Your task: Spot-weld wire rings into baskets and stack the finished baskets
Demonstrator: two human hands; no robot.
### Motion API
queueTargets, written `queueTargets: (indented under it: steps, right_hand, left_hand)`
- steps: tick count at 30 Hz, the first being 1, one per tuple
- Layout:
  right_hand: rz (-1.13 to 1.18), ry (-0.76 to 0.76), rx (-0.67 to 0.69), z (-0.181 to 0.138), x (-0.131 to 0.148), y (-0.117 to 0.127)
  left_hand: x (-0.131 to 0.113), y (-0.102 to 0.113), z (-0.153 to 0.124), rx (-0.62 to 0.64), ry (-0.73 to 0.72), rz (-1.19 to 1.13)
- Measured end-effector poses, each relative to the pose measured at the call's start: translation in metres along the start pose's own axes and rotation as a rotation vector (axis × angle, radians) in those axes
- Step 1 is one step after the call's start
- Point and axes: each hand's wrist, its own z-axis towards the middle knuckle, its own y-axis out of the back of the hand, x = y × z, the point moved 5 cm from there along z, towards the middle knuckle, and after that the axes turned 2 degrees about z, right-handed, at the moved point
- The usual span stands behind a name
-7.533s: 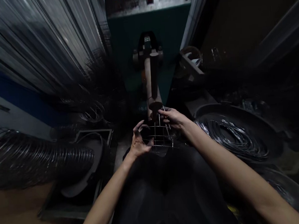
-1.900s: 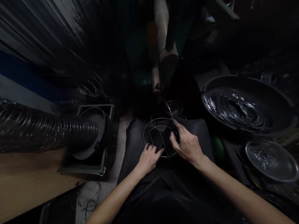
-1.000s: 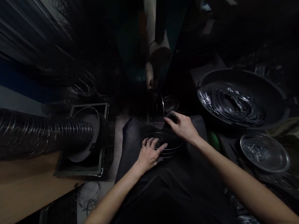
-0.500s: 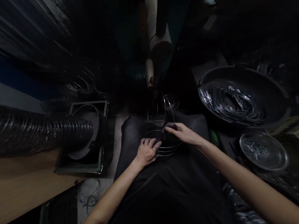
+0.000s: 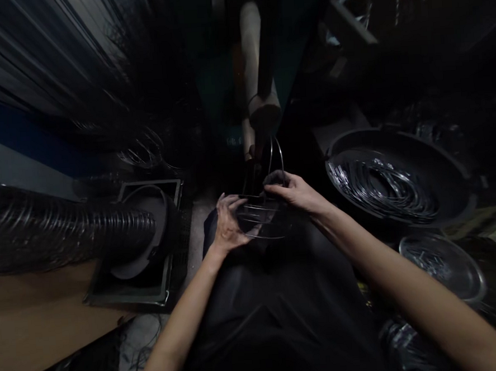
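Observation:
Both hands hold a small round wire frame (image 5: 263,218) made of stacked rings, just above my dark lap. My left hand (image 5: 229,223) curls round its left rim. My right hand (image 5: 293,190) grips its far right side, where a bent wire loop (image 5: 274,153) stands up. Right behind the frame rises the pale cylindrical arm (image 5: 252,67) of a machine, its lower tip close to the loop. The light is very dim and the thin wires are hard to follow.
A large dark basin (image 5: 403,179) of loose wire rings sits to the right, with a smaller shallow dish (image 5: 444,263) of short pieces nearer. On the left, a long coil of wire (image 5: 61,227) runs into a square-framed holder (image 5: 150,236). A wooden board (image 5: 33,316) lies lower left.
Both hands have lifted the wire frame off my lap and moved it forward toward the machine arm. The left hand shifted from resting on the rim to gripping it.

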Motion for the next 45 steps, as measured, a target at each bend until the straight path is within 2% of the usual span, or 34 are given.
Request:
queueTargets:
  steps: [2, 5, 9, 14, 18, 24, 26, 36, 45]
  right_hand:
    - [0.048, -0.031, -0.022, 0.004, 0.004, -0.001]
    - [0.150, -0.061, -0.020, 0.009, 0.010, -0.003]
    - [0.166, -0.084, -0.014, 0.012, 0.014, -0.003]
    - [0.096, -0.049, -0.009, 0.013, 0.018, 0.001]
    - [0.115, 0.003, -0.038, 0.024, 0.028, 0.002]
    - [0.121, -0.012, -0.098, 0.046, 0.045, 0.000]
    - [0.110, -0.013, -0.115, 0.050, 0.047, 0.000]
    - [0.107, -0.001, -0.136, 0.068, 0.053, 0.000]
    - [0.093, 0.009, -0.138, 0.087, 0.052, 0.006]
  left_hand:
    - [0.002, 0.003, 0.003, -0.039, -0.078, 0.057]
    - [-0.004, -0.004, 0.010, 0.061, -0.220, 0.111]
    - [-0.002, -0.009, 0.022, 0.129, -0.168, 0.159]
    - [0.003, -0.002, 0.038, 0.177, -0.133, 0.120]
    - [0.009, 0.005, 0.053, 0.131, -0.115, 0.030]
    - [0.021, 0.015, 0.068, -0.113, -0.051, -0.159]
    - [0.024, 0.014, 0.070, -0.155, -0.049, -0.207]
    - [0.041, 0.006, 0.082, -0.182, -0.008, -0.293]
    - [0.044, 0.012, 0.097, -0.123, 0.022, -0.227]
